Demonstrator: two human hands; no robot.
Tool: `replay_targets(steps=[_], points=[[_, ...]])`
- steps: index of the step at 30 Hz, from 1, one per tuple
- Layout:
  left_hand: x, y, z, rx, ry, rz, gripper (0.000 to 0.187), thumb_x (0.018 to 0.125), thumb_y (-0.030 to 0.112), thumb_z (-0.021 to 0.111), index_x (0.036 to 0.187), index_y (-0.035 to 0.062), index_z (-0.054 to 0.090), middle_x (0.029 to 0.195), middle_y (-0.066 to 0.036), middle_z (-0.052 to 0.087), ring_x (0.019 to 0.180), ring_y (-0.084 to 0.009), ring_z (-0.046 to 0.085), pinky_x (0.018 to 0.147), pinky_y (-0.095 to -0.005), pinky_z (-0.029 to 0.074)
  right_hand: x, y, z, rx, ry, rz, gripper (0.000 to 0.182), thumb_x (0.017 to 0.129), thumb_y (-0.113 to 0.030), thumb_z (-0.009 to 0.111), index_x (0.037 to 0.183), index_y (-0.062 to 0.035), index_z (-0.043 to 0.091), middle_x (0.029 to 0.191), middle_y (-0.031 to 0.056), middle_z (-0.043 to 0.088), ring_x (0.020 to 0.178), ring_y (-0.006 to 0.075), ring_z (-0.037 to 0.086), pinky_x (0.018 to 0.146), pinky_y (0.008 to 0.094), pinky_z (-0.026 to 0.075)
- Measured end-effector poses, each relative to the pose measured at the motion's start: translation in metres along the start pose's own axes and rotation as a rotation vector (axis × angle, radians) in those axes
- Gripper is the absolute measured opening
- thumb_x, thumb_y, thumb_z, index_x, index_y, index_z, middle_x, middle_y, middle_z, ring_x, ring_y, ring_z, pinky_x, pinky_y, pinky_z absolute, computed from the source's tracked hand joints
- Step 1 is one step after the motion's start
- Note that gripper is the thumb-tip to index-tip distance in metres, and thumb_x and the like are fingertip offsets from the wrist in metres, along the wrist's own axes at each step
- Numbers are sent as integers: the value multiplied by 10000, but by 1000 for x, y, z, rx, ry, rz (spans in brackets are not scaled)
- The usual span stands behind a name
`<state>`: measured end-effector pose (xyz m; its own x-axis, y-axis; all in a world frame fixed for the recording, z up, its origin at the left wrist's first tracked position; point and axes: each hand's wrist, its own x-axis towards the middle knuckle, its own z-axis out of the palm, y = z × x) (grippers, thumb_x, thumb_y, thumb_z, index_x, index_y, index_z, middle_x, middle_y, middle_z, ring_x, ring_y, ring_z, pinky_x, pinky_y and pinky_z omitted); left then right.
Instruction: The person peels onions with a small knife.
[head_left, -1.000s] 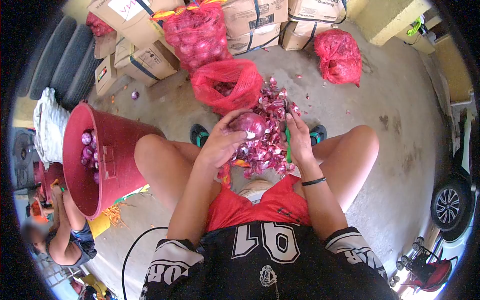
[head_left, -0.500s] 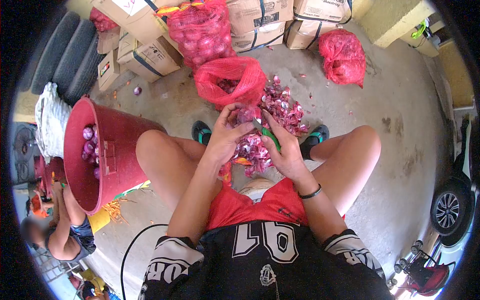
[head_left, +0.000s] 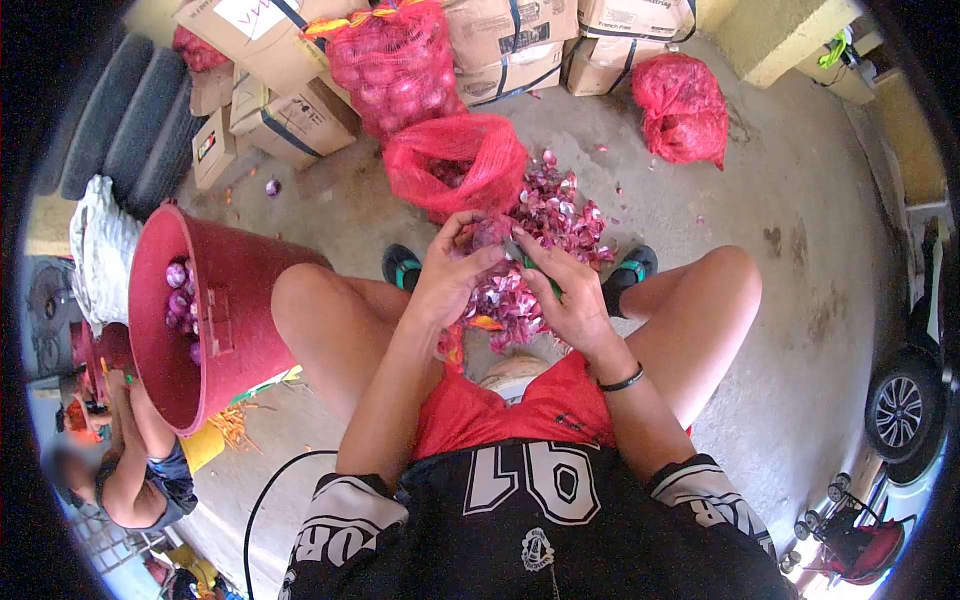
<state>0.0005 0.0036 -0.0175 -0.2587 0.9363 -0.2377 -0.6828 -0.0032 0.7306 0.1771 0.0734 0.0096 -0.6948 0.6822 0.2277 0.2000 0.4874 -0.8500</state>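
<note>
The left hand (head_left: 447, 272) is curled around a round purple-red onion (head_left: 490, 233), seemingly to steady it against the small green-handled knife (head_left: 528, 262) gripped in the right hand (head_left: 572, 292), whose blade is mostly hidden. The onion is held above a loose heap of dry purple-and-white onion skins (head_left: 566, 213) on the grey concrete floor (head_left: 800, 300), probably so scraps collect there, while an open red mesh sack (head_left: 412, 178) and a deep red plastic tub (head_left: 250, 290) stand within easy reach.

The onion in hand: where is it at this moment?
In the head view, just above centre, the onion sits in the left hand, the right hand at its right side, just below the open mesh bag in frame.
</note>
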Motion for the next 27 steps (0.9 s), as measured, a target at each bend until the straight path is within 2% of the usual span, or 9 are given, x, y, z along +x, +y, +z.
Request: replay_targets(steps=[2,5,8,10,14,17,22,25,27], points=[[0,1,-1,-9,1,-13,452,814,-42,702,1213,39,505,1144,-82,608,1005,-198,635,862,-366,561,-1,-1,0,-15,-1,18,439,885,-69,624,1320,-58,562,811,191,577,703,337,576,667,387,492],[-2,4,1,5,5,-36,431,829,-23,691,1218,30,514,1157,-99,609,1005,-218,643,843,-378,571,-2,1,3,-8,74,7,410,883,-60,624,1292,-48,586,836,189,593,708,322,586,671,365,494],[-4,5,0,21,-9,-68,445,833,-11,689,1243,20,517,1163,-115,611,1013,-233,646,838,-382,574,0,17,6,70,227,14,363,907,-68,606,1269,-42,604,901,179,637,740,254,621,706,350,504],[-8,6,4,10,-28,-74,472,828,-5,692,1264,13,515,1165,-123,611,1027,-242,643,849,-381,570,-2,15,2,211,184,194,340,930,-87,592,1265,-30,605,996,164,665,827,203,630,774,326,503],[-8,9,4,-38,-100,-77,525,823,17,696,1305,21,487,1206,-125,599,1079,-261,623,918,-416,537,-3,20,3,428,220,329,355,983,-136,538,1311,-1,561,1193,116,660,1025,133,586,924,272,449],[-7,7,-3,-36,-189,-61,551,828,64,703,1323,42,462,1274,-124,573,1158,-289,589,993,-467,495,1,20,-2,429,207,403,389,999,-156,514,1361,-12,516,1084,72,663,912,115,568,850,270,474],[-8,5,-6,-163,-302,5,573,823,61,713,1330,54,446,1319,-141,539,1209,-336,553,1020,-479,477,6,38,-9,526,232,554,416,1001,-170,511,1386,-12,485,918,31,598,750,109,509,732,272,488],[-8,6,-1,-206,-229,11,567,833,35,700,1328,80,428,1312,-146,544,1219,-353,545,1022,-476,475,4,31,-5,244,111,452,416,998,-185,515,1372,-6,492,978,95,659,795,168,595,779,298,500],[-5,5,1,-160,-163,30,551,840,13,686,1313,97,418,1301,-141,551,1212,-337,552,1009,-472,484,-1,33,3,138,93,338,429,988,-190,528,1372,-4,485,1044,165,665,881,231,640,823,330,502]])
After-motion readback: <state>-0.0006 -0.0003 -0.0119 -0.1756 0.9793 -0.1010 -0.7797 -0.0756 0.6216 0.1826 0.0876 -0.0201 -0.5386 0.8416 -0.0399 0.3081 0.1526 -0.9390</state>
